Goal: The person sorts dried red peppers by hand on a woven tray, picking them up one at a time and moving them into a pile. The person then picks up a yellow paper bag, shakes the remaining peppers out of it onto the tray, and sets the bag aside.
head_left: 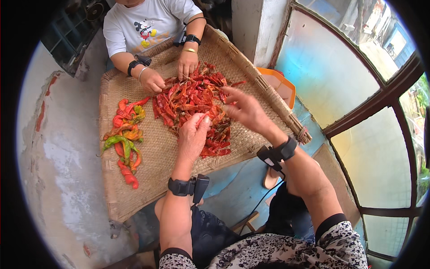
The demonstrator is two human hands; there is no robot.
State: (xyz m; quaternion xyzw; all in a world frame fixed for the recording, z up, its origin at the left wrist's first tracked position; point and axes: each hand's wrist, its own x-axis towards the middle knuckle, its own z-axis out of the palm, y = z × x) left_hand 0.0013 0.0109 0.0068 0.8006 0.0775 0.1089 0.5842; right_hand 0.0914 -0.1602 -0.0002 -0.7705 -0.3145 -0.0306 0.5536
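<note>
The woven tray (156, 168) carries a dried pepper pile (190, 96), its long axis roughly eleven to five o'clock. Fresh peppers (126, 147) lie at the tray's nine o'clock. The right hand (247, 110) is spread wide, seemingly bare, with the pile at its nine. The left hand (193, 136), nearer the pile, which sits at its twelve, pinches a mostly hidden red pepper (202, 119).

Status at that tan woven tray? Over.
Left hand pinched, contents unclear; right hand open. Both at wrinkled, dried red chili peppers. Co-worker's bare hands at pile's far edge.
</note>
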